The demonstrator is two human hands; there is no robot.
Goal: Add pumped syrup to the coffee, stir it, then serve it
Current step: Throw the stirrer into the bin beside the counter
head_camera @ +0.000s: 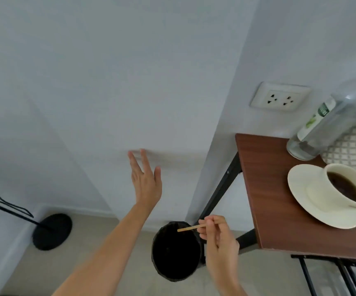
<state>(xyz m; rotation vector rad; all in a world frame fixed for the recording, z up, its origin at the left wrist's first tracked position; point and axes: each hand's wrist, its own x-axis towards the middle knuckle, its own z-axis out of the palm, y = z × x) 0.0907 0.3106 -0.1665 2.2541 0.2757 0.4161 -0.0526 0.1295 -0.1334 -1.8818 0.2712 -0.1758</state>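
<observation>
A white cup of dark coffee (345,185) stands on a white saucer (313,206) near the left end of a brown wooden table (275,201). My right hand (219,238) pinches a thin wooden stir stick (191,228) and holds it over the mouth of a black waste bin (176,252) on the floor, left of the table. My left hand (146,180) is raised in front of the white wall, fingers spread, holding nothing. A clear glass syrup bottle (330,122) with a green label stands at the back of the table, its top cut off by the frame.
A patterned white cloth (352,146) lies behind the saucer. A wall socket (280,97) sits above the table's back edge. A black lamp base (52,231) with its stem stands on the floor at the left. Black table legs (219,189) run down beside the bin.
</observation>
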